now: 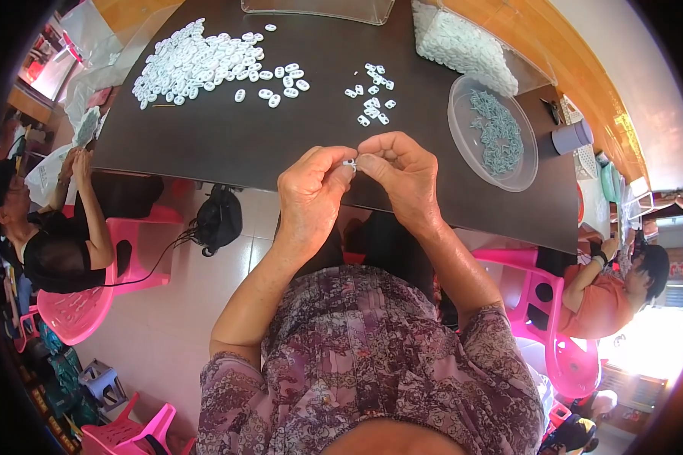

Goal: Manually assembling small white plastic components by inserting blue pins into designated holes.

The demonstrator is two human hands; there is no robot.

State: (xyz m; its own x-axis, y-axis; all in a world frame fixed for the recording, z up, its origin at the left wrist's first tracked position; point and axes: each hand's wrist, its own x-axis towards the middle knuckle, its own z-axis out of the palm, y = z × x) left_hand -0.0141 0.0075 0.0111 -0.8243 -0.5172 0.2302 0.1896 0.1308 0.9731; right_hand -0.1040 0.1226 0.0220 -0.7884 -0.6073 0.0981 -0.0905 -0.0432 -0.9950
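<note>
Pinching the small, white, dark-holed plastic piece (349,162) in the bare left hand (309,196), best to steady it squarely for the bare right hand (411,180), apparently also gripping it.

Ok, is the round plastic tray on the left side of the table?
No, the round plastic tray sits to the right of the right hand, while white oval pieces lie piled on the left.
</note>
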